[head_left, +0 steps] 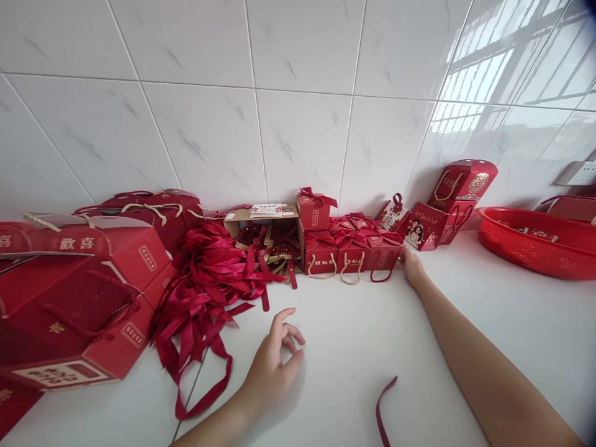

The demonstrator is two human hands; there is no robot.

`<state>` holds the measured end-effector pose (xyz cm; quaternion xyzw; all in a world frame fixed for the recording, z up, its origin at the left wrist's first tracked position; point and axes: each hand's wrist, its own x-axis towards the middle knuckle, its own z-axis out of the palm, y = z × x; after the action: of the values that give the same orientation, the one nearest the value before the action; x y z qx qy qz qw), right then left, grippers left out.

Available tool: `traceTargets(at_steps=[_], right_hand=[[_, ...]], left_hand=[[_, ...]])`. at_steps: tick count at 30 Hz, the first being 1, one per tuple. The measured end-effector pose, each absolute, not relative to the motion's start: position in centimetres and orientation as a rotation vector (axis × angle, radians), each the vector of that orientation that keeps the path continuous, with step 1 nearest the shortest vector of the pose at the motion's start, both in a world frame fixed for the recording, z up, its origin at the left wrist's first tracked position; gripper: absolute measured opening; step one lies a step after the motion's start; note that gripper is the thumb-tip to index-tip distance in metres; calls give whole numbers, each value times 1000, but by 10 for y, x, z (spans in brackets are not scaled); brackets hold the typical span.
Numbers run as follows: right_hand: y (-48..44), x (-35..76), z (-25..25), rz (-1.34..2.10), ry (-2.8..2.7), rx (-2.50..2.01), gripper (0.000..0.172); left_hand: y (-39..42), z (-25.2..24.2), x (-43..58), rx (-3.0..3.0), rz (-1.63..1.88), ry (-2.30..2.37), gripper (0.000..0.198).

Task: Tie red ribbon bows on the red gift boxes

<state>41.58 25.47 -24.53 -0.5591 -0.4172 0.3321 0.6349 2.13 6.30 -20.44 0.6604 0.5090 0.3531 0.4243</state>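
My left hand (278, 355) hovers over the white counter with its fingers loosely curled and apart, holding nothing. To its left lies a heap of dark red ribbons (209, 273). My right hand (411, 266) reaches to the right end of a block of small red gift boxes (354, 257) and touches the endmost one; its fingertips are partly hidden there. Bows and cord handles show on these boxes. A loose ribbon strip (382, 410) lies on the counter between my arms.
Large red gift boxes (116, 248) fill the left side. Beside the ribbons an open carton (233, 217) holds tags and straps. More small boxes (426, 226) stand right of my right hand, then a red plastic basket (535, 264). A tiled wall (302, 49) rises behind.
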Motion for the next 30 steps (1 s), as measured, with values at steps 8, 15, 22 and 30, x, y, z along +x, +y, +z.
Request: traceTargets(at_steps=[8,15,22,30], right_hand=[[186,399,-239,629,-805,-1352,32],[112,371,-234,594,-792,-1430,31],[25,310,-219,594,-930,-1591,29],[-78,249,-189,685,-1706,-1947,37]], left_hand=[[65,-212,20,1869,907,1315,50],[63,-208,23,2055,826,1341,46],[47,-203,27,2425,726,1223,29],[37,-205,27,2636,648,1182,32]])
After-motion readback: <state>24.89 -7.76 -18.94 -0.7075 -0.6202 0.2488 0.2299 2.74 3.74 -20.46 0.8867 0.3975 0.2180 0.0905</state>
